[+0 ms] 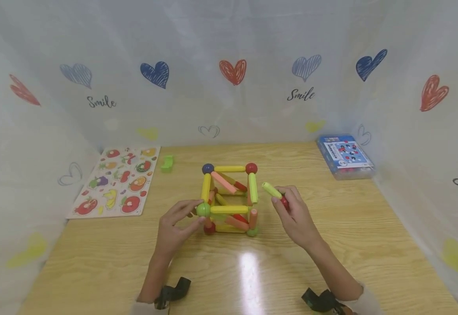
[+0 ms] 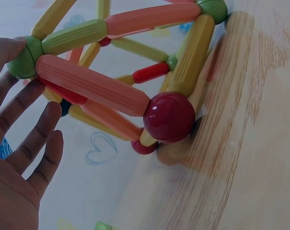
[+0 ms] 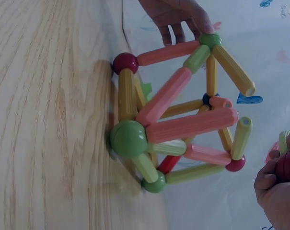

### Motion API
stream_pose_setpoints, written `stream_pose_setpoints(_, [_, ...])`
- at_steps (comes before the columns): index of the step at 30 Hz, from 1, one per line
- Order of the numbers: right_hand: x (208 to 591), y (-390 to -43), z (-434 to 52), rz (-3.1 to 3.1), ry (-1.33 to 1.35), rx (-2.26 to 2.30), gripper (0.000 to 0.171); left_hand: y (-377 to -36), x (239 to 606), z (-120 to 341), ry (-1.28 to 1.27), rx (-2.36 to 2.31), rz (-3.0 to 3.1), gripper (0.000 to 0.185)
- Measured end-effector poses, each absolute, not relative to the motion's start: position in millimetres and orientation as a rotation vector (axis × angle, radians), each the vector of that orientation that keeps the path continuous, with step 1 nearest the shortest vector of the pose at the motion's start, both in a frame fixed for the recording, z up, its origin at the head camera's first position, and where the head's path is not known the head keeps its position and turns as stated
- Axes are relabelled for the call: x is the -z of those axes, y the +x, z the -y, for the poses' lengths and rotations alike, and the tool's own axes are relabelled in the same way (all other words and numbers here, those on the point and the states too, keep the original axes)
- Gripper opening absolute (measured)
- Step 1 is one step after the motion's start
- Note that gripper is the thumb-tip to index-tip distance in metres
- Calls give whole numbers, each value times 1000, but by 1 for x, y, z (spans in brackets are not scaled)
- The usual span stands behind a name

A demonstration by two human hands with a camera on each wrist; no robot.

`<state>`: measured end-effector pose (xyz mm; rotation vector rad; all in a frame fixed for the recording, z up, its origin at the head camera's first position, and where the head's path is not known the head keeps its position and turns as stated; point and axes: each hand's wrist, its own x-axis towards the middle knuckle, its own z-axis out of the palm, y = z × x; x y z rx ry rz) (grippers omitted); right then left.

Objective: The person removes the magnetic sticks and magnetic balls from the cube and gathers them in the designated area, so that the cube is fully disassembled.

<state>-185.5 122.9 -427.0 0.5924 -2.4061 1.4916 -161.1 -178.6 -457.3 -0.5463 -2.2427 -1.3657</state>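
Observation:
A cube-like frame of magnetic rods and balls [image 1: 229, 210] stands on the table, between the two hands. At its near left upper corner, my left hand [image 1: 175, 225] pinches a green ball [image 1: 203, 209]; the other fingers are spread in the left wrist view. My right hand [image 1: 297, 218] is apart from the frame, to its right, and holds a red ball [image 1: 284, 201] with a yellow-green rod [image 1: 271, 189] pointing toward the frame. In the right wrist view, the ends of a pink rod [image 3: 197, 124], a yellow rod [image 3: 236, 72] and a yellow-green rod [image 3: 242, 139] stand free near each other.
A fruit puzzle board [image 1: 114, 183] lies at the back left, with a small green piece [image 1: 167, 163] beside it. At the back right sits a blue boxed set [image 1: 346, 156]. Curtains with printed hearts [image 1: 233, 72] enclose the table [image 1: 229, 271] at the back and sides.

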Motion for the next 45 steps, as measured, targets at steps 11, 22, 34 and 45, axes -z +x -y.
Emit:
stream_pose_setpoints(11, [452, -247, -151, 2446, 533, -1004, 27, -159, 448, 175, -597, 1339, 2201, 41])
stream_pose_setpoints(22, [480, -300, -163, 2793, 580, -745, 27, -160, 454, 177, -614, 1366, 2189, 40])
stream_pose_setpoints(34, [504, -311, -175, 2869, 643, -871, 25, -159, 452, 178, -606, 1356, 2202, 41])
stream_pose_setpoints(45, [500, -314, -184, 2885, 622, -960, 41, -160, 452, 177, -612, 1356, 2197, 41])
